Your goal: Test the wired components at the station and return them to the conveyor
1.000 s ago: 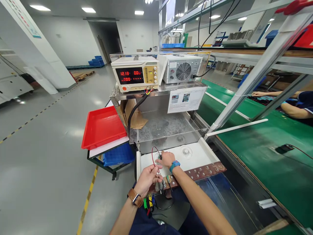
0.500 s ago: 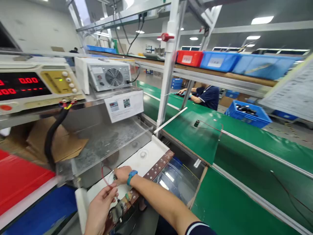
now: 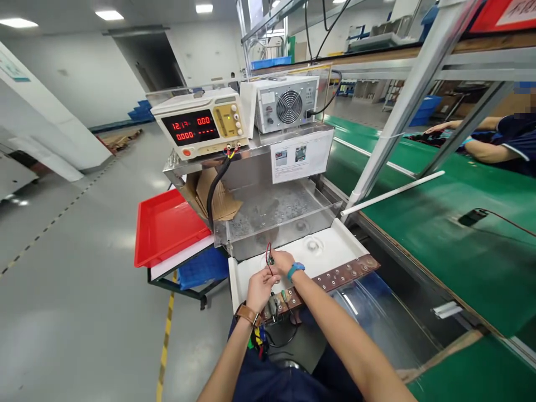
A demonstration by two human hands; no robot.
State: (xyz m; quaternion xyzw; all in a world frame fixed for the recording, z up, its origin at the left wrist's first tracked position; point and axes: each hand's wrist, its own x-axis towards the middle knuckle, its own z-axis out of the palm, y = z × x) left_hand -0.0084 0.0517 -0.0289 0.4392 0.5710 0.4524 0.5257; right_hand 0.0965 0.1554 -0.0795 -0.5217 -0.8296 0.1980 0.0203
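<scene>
Over the white tray, both hands are close together. My left hand, with a brown strap at the wrist, pinches thin red and black wires that rise in a small loop. My right hand, wearing a blue-green wristband, is closed on a small dark part with a bit of green at the loop's side; the fingers hide most of it. Just below lies a brown strip with rows of metal eyelets. A grey clamp-like fixture sits at its left end.
A power supply with red digits stands on the metal shelf beside a grey fan-cooled unit. At left is a red tray. A green bench at right carries a small black wired part. A co-worker's arm shows beyond.
The view has swung left, bringing in the whole power supply, the red tray and the floor. Both hands stay together over the white tray, still holding the wires and small part.
</scene>
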